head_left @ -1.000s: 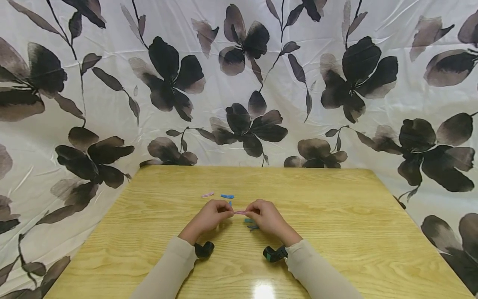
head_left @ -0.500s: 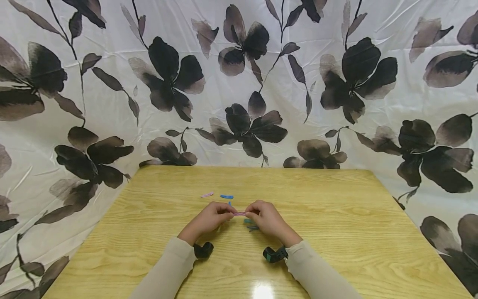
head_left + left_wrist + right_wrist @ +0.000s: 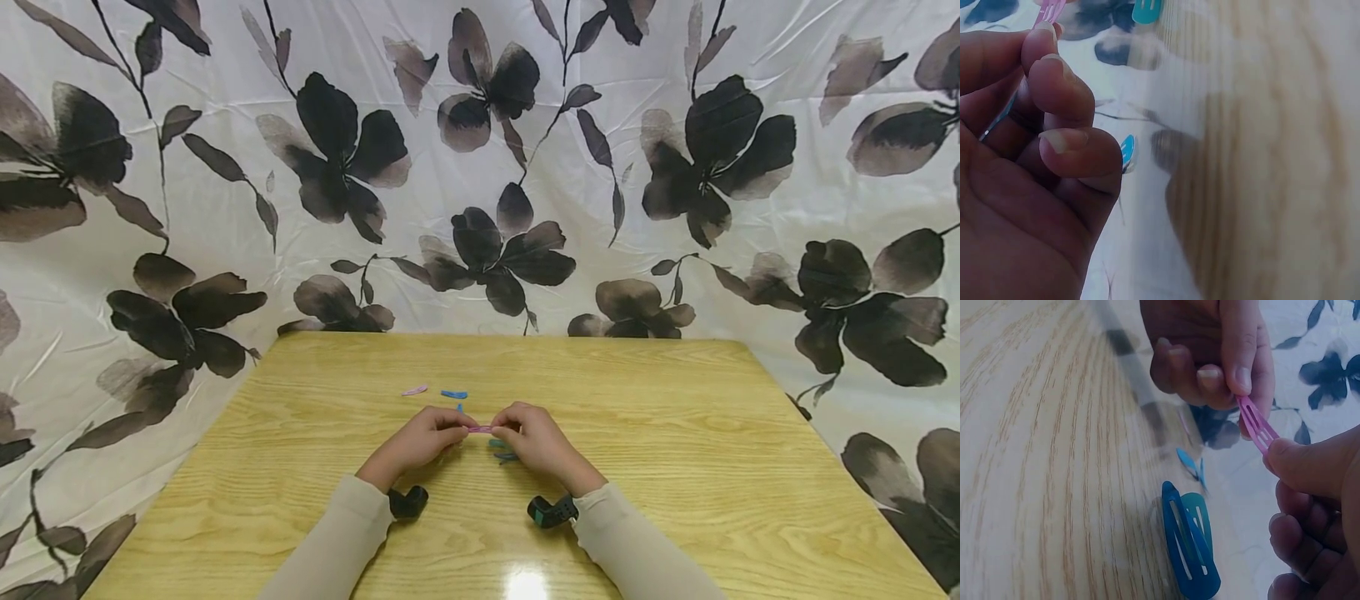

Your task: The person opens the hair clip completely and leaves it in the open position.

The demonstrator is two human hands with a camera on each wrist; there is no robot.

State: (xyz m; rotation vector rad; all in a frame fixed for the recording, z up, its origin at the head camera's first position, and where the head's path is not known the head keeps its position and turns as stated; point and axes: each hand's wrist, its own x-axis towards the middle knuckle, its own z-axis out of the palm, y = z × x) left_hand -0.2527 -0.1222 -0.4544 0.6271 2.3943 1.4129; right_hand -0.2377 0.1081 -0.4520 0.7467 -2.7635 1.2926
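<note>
A pink snap hair clip (image 3: 1257,427) is stretched between both hands, just above the table. The left hand (image 3: 422,437) pinches one end with thumb and fingertips, its other fingers curled below. At the opposite end, the right hand (image 3: 542,442) pinches the clip between thumb and finger. In the right wrist view, a dark blue hair clip (image 3: 1179,550) and a teal hair clip (image 3: 1206,519) lie overlapping on the table near the right hand. The head view shows them partly hidden beneath that hand.
Beyond the hands, another pink hair clip (image 3: 414,390) and a blue hair clip (image 3: 453,394) lie on the wooden table (image 3: 637,442). A small blue piece (image 3: 460,407) shows behind the left fingers. A floral cloth (image 3: 510,167) hangs behind the table.
The held pink clip looked slightly bowed a second ago and now appears flatter. Both hands keep their grip and have sunk very slightly.
</note>
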